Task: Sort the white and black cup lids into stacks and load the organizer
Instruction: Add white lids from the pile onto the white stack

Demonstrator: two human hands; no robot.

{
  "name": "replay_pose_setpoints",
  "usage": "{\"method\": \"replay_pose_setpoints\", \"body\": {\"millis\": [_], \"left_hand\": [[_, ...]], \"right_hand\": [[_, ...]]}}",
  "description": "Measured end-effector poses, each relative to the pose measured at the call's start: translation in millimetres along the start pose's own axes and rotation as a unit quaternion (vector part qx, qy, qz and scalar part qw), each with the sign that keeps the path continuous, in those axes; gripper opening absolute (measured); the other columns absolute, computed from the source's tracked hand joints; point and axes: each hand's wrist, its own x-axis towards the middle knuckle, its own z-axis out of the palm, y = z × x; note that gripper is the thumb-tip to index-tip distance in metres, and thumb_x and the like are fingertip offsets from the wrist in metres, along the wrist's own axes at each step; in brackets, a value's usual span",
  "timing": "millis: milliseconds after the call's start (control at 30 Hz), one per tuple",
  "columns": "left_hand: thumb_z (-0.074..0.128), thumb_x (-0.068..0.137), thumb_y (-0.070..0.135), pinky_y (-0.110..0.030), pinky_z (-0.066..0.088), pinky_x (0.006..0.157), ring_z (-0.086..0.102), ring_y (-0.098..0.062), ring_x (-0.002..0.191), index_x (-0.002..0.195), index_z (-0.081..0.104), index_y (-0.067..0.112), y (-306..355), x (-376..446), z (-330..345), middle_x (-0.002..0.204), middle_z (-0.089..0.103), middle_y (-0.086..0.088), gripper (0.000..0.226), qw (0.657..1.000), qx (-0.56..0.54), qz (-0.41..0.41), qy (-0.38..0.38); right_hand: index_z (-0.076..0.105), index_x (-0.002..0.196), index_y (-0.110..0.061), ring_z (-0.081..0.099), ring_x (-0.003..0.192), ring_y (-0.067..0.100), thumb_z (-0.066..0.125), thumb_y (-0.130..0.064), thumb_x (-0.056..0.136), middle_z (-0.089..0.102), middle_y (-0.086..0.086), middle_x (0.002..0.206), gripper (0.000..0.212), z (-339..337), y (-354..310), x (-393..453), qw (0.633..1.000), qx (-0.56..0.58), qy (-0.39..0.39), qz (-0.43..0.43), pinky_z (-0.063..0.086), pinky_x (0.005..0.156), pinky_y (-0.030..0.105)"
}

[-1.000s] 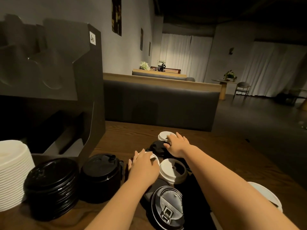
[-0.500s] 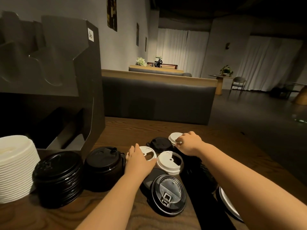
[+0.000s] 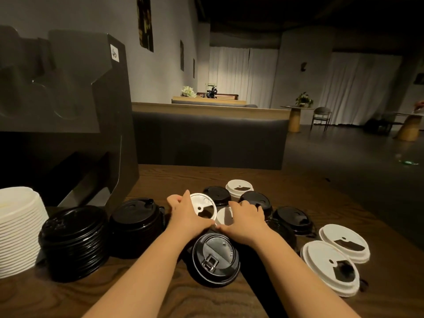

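Up in the left of the frame stands the black organizer (image 3: 75,92), its lower slot a dark opening whose contents cannot be made out. Before it, along the left edge of the wooden table (image 3: 160,299), sit three sorted piles: a tall white lid stack (image 3: 19,228) at the far left, a black lid stack (image 3: 73,242) next to it, and a second black stack (image 3: 137,226) whose top lid carries a small raised plug.

At frame centre both hands meet over the loose lids. The left hand (image 3: 188,219) grips a tilted white lid (image 3: 204,205) by its rim, its underside turned toward the camera, a small round hole and a dark drinking opening showing. The right hand (image 3: 244,222) lies curled over another white lid (image 3: 223,215), apparently clasping it, though the fingers hide most of it.

Just below the hands a large black lid (image 3: 214,258) lies flat, dome up, with its square flip tab pointing toward the lower edge of the frame. Beyond the hands are two black lids (image 3: 216,195) (image 3: 255,200) and a small white lid (image 3: 239,187); another black lid (image 3: 292,220) lies to the right. At lower right two large white lids (image 3: 329,265) (image 3: 344,242) rest flat and overlapping, dark openings facing up.
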Motion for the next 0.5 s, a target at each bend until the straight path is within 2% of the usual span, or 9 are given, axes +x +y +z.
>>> {"method": "replay_pose_setpoints", "body": {"millis": [67,167,267,300,400,500], "left_hand": [[0.085,0.066,0.024,-0.019,0.036,0.088,0.035,-0.016,0.106,0.138,0.031,0.015,2,-1,-2,0.132,0.017,-0.006,0.090,1.000,-0.007,-0.001,0.001],[0.085,0.066,0.021,-0.020,0.037,0.082,0.034,-0.014,0.097,0.120,0.032,0.020,1,1,-1,0.120,0.021,-0.003,0.076,0.998,-0.051,-0.019,0.015],[0.078,0.075,0.016,-0.021,0.038,0.071,0.043,-0.015,0.093,0.116,0.039,0.015,-2,6,1,0.120,0.040,-0.007,0.058,0.993,-0.103,-0.028,0.047],[0.075,0.078,0.011,-0.023,0.040,0.073,0.047,-0.017,0.097,0.123,0.041,0.012,-3,9,0,0.124,0.046,-0.010,0.057,0.987,-0.148,-0.038,0.055],[0.068,0.080,-0.002,-0.037,0.046,0.095,0.054,-0.027,0.114,0.139,0.041,0.006,-3,14,-1,0.130,0.052,-0.012,0.065,0.948,-0.303,-0.092,0.043],[0.057,0.083,-0.011,-0.042,0.048,0.096,0.061,-0.029,0.104,0.124,0.059,0.002,0,17,-1,0.110,0.065,-0.014,0.043,0.905,-0.409,-0.116,0.002]], "right_hand": [[0.032,0.142,-0.018,0.033,0.131,0.030,0.055,-0.062,0.082,0.039,0.011,0.137,0.078,-1,3,-1,0.999,0.033,0.016,-0.002,0.017,0.114,0.048],[0.026,0.144,-0.015,0.035,0.125,0.026,0.060,-0.054,0.082,0.037,0.010,0.134,0.081,0,10,-4,0.993,0.071,0.097,-0.013,0.031,0.108,0.037],[0.011,0.151,-0.014,0.026,0.131,0.023,0.063,-0.045,0.084,0.025,0.008,0.141,0.090,-1,12,-7,0.972,0.161,0.167,-0.027,0.030,0.106,0.030],[0.008,0.151,-0.015,0.023,0.131,0.021,0.065,-0.043,0.084,0.022,0.007,0.142,0.092,-1,12,-9,0.964,0.193,0.181,-0.032,0.029,0.104,0.027],[0.001,0.152,-0.016,0.018,0.120,0.010,0.069,-0.040,0.082,0.018,0.000,0.135,0.099,-4,7,-16,0.946,0.257,0.196,-0.038,0.023,0.091,0.015],[0.014,0.150,-0.019,0.014,0.107,0.004,0.070,-0.041,0.080,0.016,-0.007,0.118,0.092,-4,4,-19,0.930,0.312,0.194,-0.021,0.024,0.080,0.011]]}}
